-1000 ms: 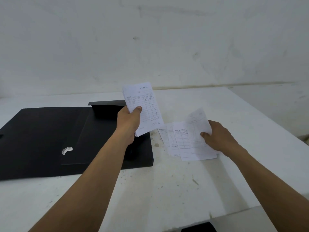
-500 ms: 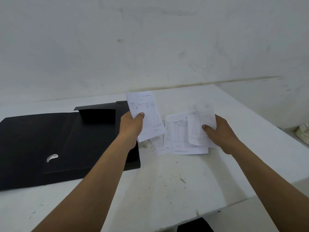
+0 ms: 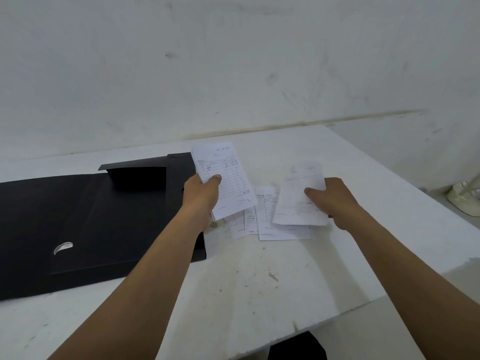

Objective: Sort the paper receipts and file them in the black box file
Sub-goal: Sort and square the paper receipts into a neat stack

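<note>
The black box file (image 3: 109, 224) lies open on the left of the white table (image 3: 259, 281), its lid spread flat to the left. My left hand (image 3: 201, 194) holds a white receipt (image 3: 228, 175) upright above the file's right edge, thumb on its face. My right hand (image 3: 330, 197) pinches another receipt (image 3: 296, 201), lifted just over a small pile of receipts (image 3: 265, 222) lying on the table between the two hands. The held sheet hides part of the pile.
A stained white wall (image 3: 233, 74) rises behind the table. The table's right edge runs diagonally, with a pale object (image 3: 465, 198) on the floor beyond it. A dark shape (image 3: 296, 346) shows under the near table edge.
My right hand has lifted one receipt off the pile and brought it left toward my left hand. The left hand keeps its receipt in about the same place over the file's edge.
</note>
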